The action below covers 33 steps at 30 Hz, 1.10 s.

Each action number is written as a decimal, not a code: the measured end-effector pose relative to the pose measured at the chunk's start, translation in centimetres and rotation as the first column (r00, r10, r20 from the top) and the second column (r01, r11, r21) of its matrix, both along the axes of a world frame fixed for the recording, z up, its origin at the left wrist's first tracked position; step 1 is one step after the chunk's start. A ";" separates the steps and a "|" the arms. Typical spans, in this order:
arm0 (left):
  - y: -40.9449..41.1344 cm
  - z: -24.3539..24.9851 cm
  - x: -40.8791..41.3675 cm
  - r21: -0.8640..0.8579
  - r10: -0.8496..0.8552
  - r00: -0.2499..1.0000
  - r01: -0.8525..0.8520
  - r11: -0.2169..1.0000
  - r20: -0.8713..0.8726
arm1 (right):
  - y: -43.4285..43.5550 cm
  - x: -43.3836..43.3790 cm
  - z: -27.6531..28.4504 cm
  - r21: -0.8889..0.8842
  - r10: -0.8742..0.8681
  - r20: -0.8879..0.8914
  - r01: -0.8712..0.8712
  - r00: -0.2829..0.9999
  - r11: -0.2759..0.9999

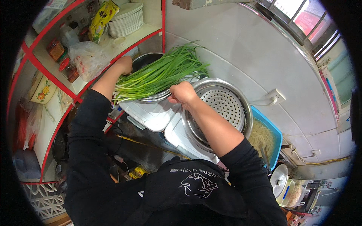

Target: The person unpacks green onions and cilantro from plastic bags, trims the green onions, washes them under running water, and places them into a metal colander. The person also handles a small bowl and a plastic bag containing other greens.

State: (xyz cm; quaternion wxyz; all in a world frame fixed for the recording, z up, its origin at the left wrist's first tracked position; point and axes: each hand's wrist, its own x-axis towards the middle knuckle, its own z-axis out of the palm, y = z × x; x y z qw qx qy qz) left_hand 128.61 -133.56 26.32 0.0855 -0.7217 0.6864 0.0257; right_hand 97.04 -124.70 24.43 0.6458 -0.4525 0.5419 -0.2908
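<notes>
A large bunch of green garlic chives or scallions (164, 73) lies across a round metal pot (147, 60), its pale ends toward the left. My left hand (124, 65) is curled at the pot's left rim, beside the bunch; its fingertips are hidden. My right hand (182, 94) has its fingers bent around the near right edge of the metal vessels under the greens, and its thumb and fingers look closed on that rim. Beneath my right forearm stands a wide steel basin (249, 121) with a perforated steel steamer plate (223, 104) in it.
White plastic lids (152, 114) support the vessels. A blue tub (278, 135) of pale noodles stands right of the basin, near a wall socket (275, 96). Red-edged shelves at the left hold stacked white plates (125, 24), a plastic bag (87, 59), jars and a floral enamel container (43, 90).
</notes>
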 end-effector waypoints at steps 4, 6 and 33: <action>0.3 0.9 -1.4 0.038 -0.046 0.998 0.044 0.998 0.041 | -0.3 -0.7 0.2 -0.089 0.053 -0.145 -0.066 0.988 0.994; 1.8 3.1 -1.8 0.018 -0.010 0.995 0.008 1.000 0.100 | -0.4 -1.8 0.7 -0.247 0.086 -0.324 -0.172 0.942 0.954; 20.4 1.1 -27.2 -0.353 -0.458 0.638 0.295 0.888 -0.619 | 6.0 -27.1 4.7 -0.178 -0.390 0.107 0.404 0.914 0.897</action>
